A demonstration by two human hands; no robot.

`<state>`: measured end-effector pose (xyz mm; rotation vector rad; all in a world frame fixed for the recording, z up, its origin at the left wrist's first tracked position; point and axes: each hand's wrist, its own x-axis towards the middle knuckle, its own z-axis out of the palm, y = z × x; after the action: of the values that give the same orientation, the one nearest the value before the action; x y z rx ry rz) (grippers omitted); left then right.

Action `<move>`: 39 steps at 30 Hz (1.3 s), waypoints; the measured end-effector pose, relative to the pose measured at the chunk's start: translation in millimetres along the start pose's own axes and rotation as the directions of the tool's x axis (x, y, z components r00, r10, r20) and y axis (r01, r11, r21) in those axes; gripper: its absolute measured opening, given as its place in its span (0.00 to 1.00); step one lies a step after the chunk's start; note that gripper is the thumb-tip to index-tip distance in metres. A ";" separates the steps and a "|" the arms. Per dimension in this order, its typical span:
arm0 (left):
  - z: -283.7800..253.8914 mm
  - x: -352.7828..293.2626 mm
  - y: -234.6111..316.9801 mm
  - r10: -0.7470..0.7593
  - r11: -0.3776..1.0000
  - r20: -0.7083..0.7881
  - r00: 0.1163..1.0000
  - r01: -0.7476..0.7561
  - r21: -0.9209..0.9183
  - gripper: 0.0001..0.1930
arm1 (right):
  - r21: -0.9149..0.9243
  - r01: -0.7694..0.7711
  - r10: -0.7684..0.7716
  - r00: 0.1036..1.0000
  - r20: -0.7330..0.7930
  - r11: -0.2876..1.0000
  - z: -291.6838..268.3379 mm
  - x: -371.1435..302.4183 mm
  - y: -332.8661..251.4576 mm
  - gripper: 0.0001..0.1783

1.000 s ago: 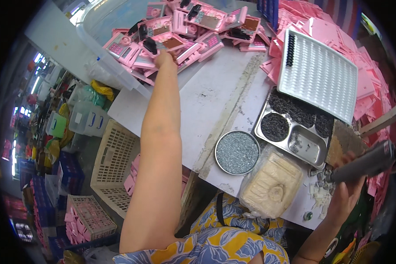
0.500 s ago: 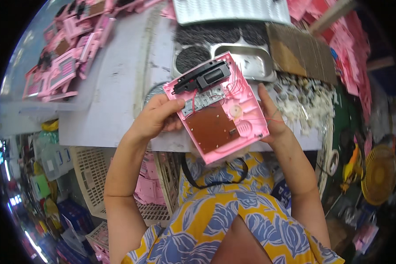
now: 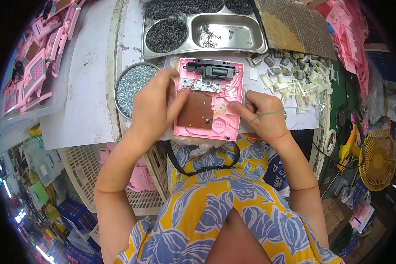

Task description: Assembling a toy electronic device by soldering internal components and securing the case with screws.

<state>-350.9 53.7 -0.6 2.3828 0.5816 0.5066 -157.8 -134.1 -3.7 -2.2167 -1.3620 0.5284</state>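
Head view shows the left hand clamped on the left edge of a pink plastic panel, steadying it open-side up on the bench. At its right edge, the right hand pinches thin wires, fingers curled, wrist bent inward

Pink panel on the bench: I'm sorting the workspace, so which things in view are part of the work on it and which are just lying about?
In use:
pink panel
left hand on its left edge
right hand at its right side
brown circuit board

Lying about:
steel tray
round dish of screws
white plastic parts
yellow fan
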 end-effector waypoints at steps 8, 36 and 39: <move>14.9 -66.4 3.3 0.321 0.947 0.132 0.938 -0.321 -0.018 0.14 | -0.003 0.139 -0.135 0.965 0.223 0.990 -14.1 36.5 9.7 0.25; 46.5 -73.7 36.7 0.365 0.928 0.053 0.929 -0.359 -0.098 0.08 | 0.032 0.591 -0.590 0.798 0.119 0.806 4.1 -25.9 10.1 0.24; 40.9 -84.5 24.7 0.062 0.994 -0.037 0.997 -0.066 -0.092 0.06 | -0.046 0.563 -0.551 0.821 0.152 0.825 -1.3 -26.7 -4.1 0.21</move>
<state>-394.2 -27.2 -32.0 2.3143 0.4871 0.5908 -171.5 -156.8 1.6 -1.7305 -2.0381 0.4021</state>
